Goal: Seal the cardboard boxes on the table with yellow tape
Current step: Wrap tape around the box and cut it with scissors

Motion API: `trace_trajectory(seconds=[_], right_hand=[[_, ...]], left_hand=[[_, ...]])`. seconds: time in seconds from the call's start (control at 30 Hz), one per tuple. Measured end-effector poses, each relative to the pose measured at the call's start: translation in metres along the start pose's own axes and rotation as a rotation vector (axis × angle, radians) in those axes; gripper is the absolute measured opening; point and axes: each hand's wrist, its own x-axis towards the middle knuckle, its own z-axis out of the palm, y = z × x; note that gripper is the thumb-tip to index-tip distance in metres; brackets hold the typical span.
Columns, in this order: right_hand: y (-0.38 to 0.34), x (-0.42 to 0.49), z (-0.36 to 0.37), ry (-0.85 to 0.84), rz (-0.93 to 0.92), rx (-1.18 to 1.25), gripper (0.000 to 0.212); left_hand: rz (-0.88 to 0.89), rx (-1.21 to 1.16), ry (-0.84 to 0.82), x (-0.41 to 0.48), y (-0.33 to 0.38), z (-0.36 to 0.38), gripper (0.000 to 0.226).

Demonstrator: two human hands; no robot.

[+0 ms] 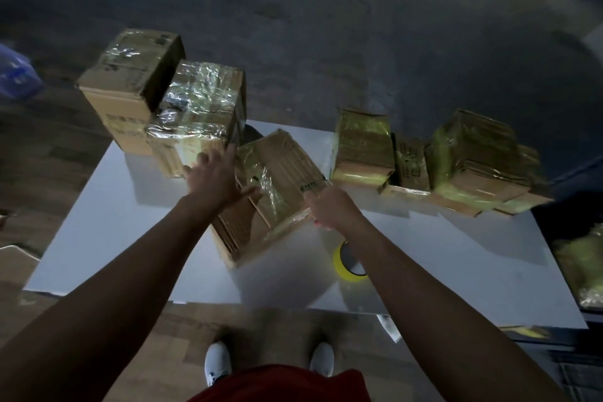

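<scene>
Yellow tape roll lies near the table's front edge, half hidden under the right forearm. Mid-table sits a tilted box, probably being steadied for taping. The left hand is spread flat against it. The right hand is at its near corner, fingers hidden, grip unclear. Taped boxes line the far edge, blurred.

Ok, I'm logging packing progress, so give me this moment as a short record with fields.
work box: middle box, partly taped, on the table
left hand: open, fingers spread, at its left side
right hand: at its right edge, grip hidden
tape roll: yellow, on the table, behind the right forearm
other boxes: taped, far left and right
</scene>
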Motion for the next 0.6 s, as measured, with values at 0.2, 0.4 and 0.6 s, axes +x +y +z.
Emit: trace_trajectory(seconds=[0.2,0.4,0.6], right_hand=[[0.003,0.001,-0.005,0.085,-0.023,-0.073,0.049],[-0.012,-0.009,0.035,0.220,0.056,-0.114,0.110],[-0.012,0.001,0.058,0.400,0.089,-0.070,0.111]], left_hand=[[-0.151,-0.163,-0.153,-0.022,0.010,0.019,0.083],[-0.181,-0.591,-0.122,-0.028,0.028,0.033,0.082],[-0.326,-0.602,-0.077,-0.023,0.036,0.033,0.075]])
